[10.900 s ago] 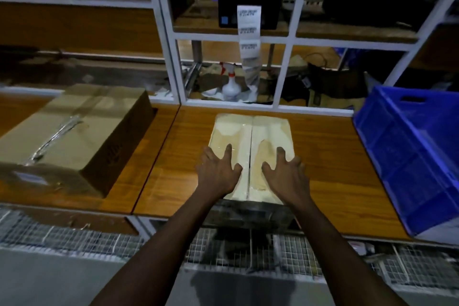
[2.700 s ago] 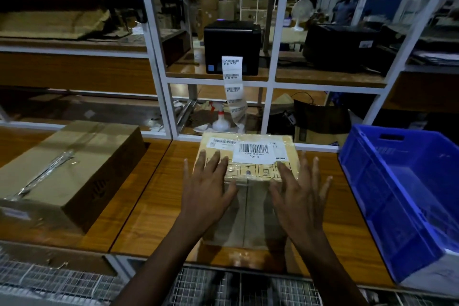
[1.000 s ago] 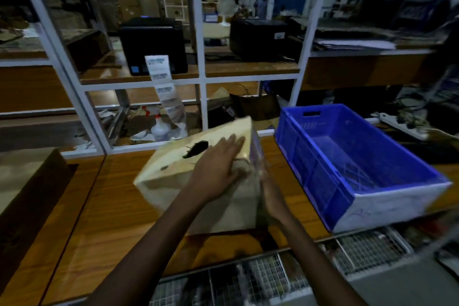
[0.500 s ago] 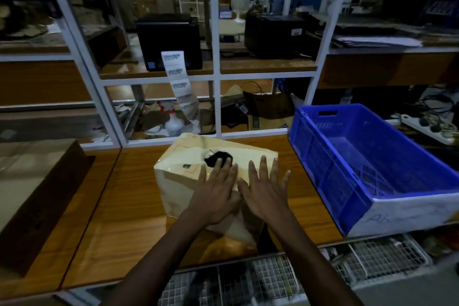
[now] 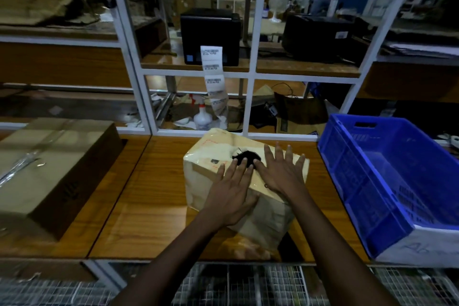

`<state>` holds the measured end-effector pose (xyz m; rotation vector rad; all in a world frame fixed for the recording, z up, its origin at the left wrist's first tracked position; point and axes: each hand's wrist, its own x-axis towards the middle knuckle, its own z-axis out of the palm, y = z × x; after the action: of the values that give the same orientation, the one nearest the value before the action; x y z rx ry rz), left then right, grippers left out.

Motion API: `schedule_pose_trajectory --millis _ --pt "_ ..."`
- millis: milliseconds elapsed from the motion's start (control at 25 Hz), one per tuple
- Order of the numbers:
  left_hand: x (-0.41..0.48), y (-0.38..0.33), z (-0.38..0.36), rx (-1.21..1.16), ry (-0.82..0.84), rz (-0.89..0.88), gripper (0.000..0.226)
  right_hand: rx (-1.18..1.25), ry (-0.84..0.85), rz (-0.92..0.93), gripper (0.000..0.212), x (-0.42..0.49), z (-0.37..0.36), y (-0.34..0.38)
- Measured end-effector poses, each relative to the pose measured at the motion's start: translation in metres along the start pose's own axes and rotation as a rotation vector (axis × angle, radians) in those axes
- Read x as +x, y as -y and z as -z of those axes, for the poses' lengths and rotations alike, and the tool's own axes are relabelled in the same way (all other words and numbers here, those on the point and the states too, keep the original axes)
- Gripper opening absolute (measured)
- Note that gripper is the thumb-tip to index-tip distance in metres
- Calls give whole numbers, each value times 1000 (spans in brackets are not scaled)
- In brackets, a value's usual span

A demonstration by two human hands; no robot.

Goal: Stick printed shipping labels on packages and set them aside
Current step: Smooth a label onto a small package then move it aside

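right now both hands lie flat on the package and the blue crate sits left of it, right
No: the head view shows the blue crate right of the package. The left hand and right hand do lie flat on it.

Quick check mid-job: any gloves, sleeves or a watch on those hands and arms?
No gloves on the left hand or right hand. Both forearms are bare as far as the frame shows: no sleeves, watch or wristband visible. Dim light; small rings cannot be ruled out.
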<state>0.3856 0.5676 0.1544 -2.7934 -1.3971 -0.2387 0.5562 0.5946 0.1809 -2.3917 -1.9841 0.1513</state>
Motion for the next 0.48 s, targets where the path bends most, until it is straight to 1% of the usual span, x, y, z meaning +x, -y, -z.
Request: schedule_pose_trajectory --millis 80,160,200,280,400,480 --pt "6 6 3 -33 55 40 82 -7 -38 -1 73 5 4 1" --pt "22 26 13 -85 152 173 75 -11 -54 -19 73 0 5 5" --pt "33 42 18 -90 182 259 77 -10 -43 -43 74 -7 5 9" --pt "49 73 24 -59 212 398 89 0 -19 -105 79 -28 1 20" --pt "61 90 24 -88 169 500 103 11 10 -138 79 -53 -8 30" --pt "62 85 22 -94 80 537 104 44 -28 -76 75 -39 -6 31"
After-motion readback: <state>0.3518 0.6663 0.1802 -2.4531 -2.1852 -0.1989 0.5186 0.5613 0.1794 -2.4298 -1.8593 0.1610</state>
